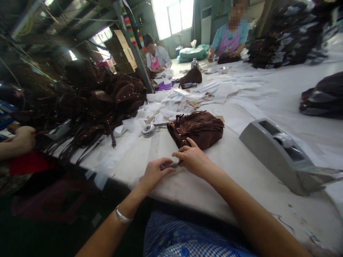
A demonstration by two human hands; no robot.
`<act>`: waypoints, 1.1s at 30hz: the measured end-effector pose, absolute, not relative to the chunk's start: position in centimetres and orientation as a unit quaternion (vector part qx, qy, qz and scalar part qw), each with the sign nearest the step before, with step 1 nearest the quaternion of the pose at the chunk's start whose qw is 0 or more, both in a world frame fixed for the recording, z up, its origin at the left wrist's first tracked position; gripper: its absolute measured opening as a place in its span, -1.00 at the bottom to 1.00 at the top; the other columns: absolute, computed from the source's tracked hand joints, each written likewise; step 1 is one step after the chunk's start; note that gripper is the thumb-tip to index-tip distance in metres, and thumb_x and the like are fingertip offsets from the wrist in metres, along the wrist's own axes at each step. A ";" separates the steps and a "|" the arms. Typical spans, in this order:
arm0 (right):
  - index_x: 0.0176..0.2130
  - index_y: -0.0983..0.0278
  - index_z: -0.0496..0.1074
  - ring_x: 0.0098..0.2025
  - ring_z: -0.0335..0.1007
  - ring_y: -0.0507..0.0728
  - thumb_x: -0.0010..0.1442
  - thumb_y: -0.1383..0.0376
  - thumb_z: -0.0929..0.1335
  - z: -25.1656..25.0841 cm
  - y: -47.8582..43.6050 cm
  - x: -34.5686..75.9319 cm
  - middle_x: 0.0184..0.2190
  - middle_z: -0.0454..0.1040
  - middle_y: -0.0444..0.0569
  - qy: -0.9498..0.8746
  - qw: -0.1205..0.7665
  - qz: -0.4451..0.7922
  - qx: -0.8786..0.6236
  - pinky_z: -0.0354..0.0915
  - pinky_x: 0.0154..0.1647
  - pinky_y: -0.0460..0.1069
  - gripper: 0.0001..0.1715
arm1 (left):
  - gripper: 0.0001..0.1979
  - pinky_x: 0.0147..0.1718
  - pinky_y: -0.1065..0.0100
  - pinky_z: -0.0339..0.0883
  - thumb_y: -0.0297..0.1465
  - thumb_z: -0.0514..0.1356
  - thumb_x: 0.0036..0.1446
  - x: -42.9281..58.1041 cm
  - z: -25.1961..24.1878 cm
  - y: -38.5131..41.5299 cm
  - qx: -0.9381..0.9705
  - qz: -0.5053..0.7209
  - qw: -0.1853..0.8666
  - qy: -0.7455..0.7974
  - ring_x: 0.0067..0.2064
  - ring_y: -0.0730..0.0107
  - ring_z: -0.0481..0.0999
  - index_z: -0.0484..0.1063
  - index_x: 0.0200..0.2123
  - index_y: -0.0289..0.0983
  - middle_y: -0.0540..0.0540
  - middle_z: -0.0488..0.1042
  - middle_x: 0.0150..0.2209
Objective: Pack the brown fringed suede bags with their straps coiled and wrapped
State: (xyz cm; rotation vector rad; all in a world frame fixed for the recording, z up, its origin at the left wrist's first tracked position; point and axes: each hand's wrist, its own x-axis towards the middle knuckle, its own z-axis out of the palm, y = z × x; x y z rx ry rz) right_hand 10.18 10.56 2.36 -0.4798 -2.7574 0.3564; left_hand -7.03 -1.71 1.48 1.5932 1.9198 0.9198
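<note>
A dark brown fringed handbag with gold-coloured eyelets lies on its side on the table in front of me. Just below its open end, my right hand pinches the end of a thin greyish strip, one finger stretched toward the bag. My left hand curls its thumb and fingers around the other part of that strip, close to the table's near edge. What the strip is made of cannot be made out. Left of the bag sits a coil wrapped in pale plastic, with a strap-like length running to the bag.
A grey tape dispenser stands on the right. Brown bags are heaped at the left, with more piled at the back right. Paper and plastic scraps litter the table. Two co-workers sit across; another person's arm shows at left.
</note>
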 end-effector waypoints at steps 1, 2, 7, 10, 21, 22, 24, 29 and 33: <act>-0.01 0.16 0.50 -0.04 0.47 0.16 0.16 0.40 0.40 2.2 10.7 10.1 -0.22 0.58 -0.02 -0.964 0.162 0.136 -0.163 -0.25 0.37 0.30 -0.62 | -0.76 -0.13 0.34 0.43 -0.29 0.38 0.03 -6.8 1.6 -1.5 0.586 0.336 0.238 0.697 -0.16 0.29 0.60 0.56 -0.20 -0.18 0.00 0.63 -0.20; -0.01 0.16 0.50 -0.04 0.47 0.16 0.16 0.41 0.39 2.2 10.7 10.1 -0.22 0.59 -0.02 -0.963 0.161 0.148 -0.160 -0.25 0.37 0.30 -0.61 | -0.77 -0.13 0.35 0.43 -0.30 0.38 0.03 -6.6 1.6 -1.3 0.591 0.336 0.232 0.696 -0.17 0.29 0.60 0.56 -0.20 -0.18 0.00 0.63 -0.20; 0.10 0.18 0.42 0.03 0.45 0.18 0.11 0.44 0.38 2.2 10.4 11.1 -0.07 0.55 0.05 -0.951 0.154 0.221 -0.151 -0.25 0.36 0.37 -0.45 | -0.72 -0.17 0.35 0.43 -0.34 0.37 0.04 -5.3 1.7 -1.1 0.612 0.317 0.201 0.696 -0.22 0.31 0.60 0.53 -0.13 -0.18 0.01 0.63 -0.24; 0.15 0.18 0.37 0.05 0.45 0.21 0.13 0.36 0.39 1.9 10.7 11.3 -0.04 0.54 0.07 -0.950 0.148 0.234 -0.142 -0.24 0.34 0.40 -0.43 | -0.68 -0.15 0.37 0.43 -0.31 0.37 0.05 -4.8 1.4 -1.2 0.606 0.319 0.198 0.701 -0.21 0.33 0.60 0.50 -0.10 -0.18 0.02 0.62 -0.23; -0.19 0.13 0.59 0.00 0.48 0.26 0.16 0.33 0.30 -0.2 11.9 10.4 -0.19 0.61 0.00 -0.963 0.138 0.167 -0.158 -0.11 0.28 0.43 -0.71 | -0.68 0.14 0.12 0.25 -0.23 0.11 0.31 -8.0 1.8 -6.9 0.612 0.258 0.033 0.747 0.09 0.20 0.47 0.43 0.04 -0.24 -0.15 0.53 0.04; -0.19 0.13 0.59 -0.01 0.48 0.27 0.16 0.33 0.29 -0.3 12.1 10.4 -0.19 0.61 0.00 -0.963 0.138 0.169 -0.156 -0.10 0.28 0.44 -0.70 | -0.70 0.11 0.14 0.28 -0.25 0.10 0.32 -8.3 1.7 -7.2 0.609 0.246 0.035 0.753 0.05 0.21 0.50 0.45 0.02 -0.25 -0.15 0.55 0.01; -0.18 0.13 0.59 -0.01 0.49 0.28 0.17 0.33 0.28 -0.4 12.4 10.4 -0.16 0.61 0.00 -0.963 0.137 0.177 -0.151 -0.07 0.26 0.45 -0.68 | -0.71 0.05 0.18 0.32 -0.25 0.13 0.30 -8.5 1.4 -7.4 0.607 0.238 0.036 0.758 -0.02 0.21 0.53 0.47 -0.01 -0.25 -0.13 0.59 -0.06; -0.11 0.16 0.56 -0.06 0.52 0.26 0.16 0.36 0.30 0.1 12.5 10.3 -0.16 0.61 0.01 -0.960 0.154 0.190 -0.133 0.02 0.27 0.40 -0.67 | -0.59 -0.01 0.24 0.34 -0.12 0.27 0.14 -7.5 1.0 -5.6 0.612 0.252 0.054 0.748 -0.08 0.21 0.55 0.49 -0.01 -0.20 -0.09 0.61 -0.13; -0.03 0.18 0.51 -0.11 0.53 0.19 0.19 0.35 0.35 1.7 11.6 10.4 -0.21 0.61 -0.03 -0.956 0.164 0.210 -0.126 -0.03 0.32 0.34 -0.67 | -0.66 -0.02 0.32 0.34 -0.16 0.25 0.18 -6.3 1.0 -3.9 0.625 0.265 0.116 0.725 -0.04 0.25 0.56 0.51 -0.01 -0.13 -0.04 0.60 -0.07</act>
